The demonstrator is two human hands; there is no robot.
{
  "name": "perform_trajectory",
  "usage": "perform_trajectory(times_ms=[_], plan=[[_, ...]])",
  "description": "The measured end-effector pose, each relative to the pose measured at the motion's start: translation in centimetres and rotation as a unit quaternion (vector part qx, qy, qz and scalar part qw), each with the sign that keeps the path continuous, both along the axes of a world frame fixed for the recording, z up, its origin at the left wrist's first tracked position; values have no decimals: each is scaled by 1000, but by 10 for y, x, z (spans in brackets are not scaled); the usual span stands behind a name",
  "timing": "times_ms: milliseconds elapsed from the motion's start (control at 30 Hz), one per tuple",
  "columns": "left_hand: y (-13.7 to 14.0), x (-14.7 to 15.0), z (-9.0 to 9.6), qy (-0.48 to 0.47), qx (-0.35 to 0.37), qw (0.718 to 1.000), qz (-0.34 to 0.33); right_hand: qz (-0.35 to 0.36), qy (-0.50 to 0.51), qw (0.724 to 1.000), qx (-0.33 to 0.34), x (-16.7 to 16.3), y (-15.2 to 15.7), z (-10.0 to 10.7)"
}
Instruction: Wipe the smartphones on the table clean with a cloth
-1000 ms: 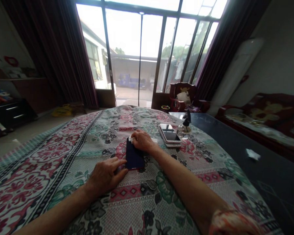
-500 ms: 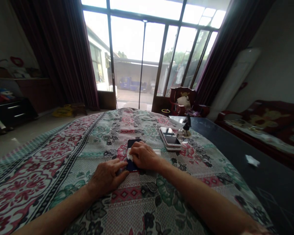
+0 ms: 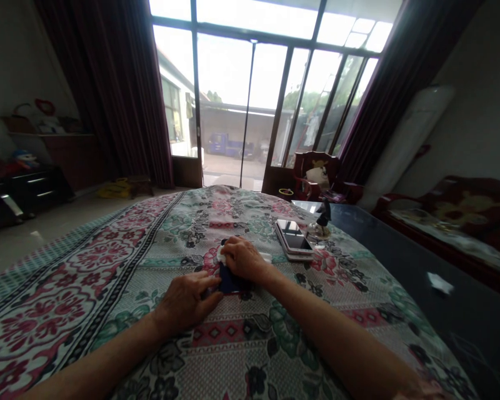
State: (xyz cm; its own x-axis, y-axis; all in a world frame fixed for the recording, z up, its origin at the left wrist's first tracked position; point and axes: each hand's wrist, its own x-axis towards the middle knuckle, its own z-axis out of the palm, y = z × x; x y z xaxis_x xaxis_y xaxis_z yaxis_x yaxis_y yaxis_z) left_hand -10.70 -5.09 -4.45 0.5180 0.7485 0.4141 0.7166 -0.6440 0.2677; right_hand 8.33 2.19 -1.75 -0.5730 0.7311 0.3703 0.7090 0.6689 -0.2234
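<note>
A dark blue phone (image 3: 232, 282) lies flat on the patterned tablecloth (image 3: 166, 355) in front of me. My right hand (image 3: 244, 259) covers much of its upper part, with fingers closed on a crumpled white tissue (image 3: 221, 255) pressed against the surface. At the phone's lower left edge rests my left hand (image 3: 190, 297), palm down, thumb and fingers apart, fingertips touching the edge. A white object (image 3: 266, 258), partly hidden, shows just behind my right wrist.
Right of my hands lie two stacked phones or tablets (image 3: 294, 239), the top one with a dark screen. Behind them stands a small dark holder (image 3: 323, 219) on a round base. A dark table (image 3: 404, 266) with a white scrap (image 3: 440, 283) adjoins on the right.
My right hand has slid the tissue toward the phone's far end, baring more of its near part. My left hand keeps its place at the edge. The view has shifted slightly.
</note>
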Motion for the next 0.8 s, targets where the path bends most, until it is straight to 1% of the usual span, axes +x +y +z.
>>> perform_trajectory(times_ms=[133,267,367,567,633,700,800], plan=[[0,0,1,-1,-10,1000,2,-32,-14,999,15,-3,19,2],[1,0,-1,3,-12,1000,6,-52,-31,998,20,-5,23,4],[1,0,-2,-3,-12,1000,5,-33,-35,999,22,-4,11,4],[1,1,0,-2,1,1000,-5,55,-43,997,12,6,-37,4],[1,2,1,4,0,1000,-6,68,-36,997,5,9,-48,4],[1,2,2,4,1,1000,-4,67,-28,997,-2,10,-50,3],[1,2,1,-9,5,1000,-6,56,-28,998,-7,8,-40,2]])
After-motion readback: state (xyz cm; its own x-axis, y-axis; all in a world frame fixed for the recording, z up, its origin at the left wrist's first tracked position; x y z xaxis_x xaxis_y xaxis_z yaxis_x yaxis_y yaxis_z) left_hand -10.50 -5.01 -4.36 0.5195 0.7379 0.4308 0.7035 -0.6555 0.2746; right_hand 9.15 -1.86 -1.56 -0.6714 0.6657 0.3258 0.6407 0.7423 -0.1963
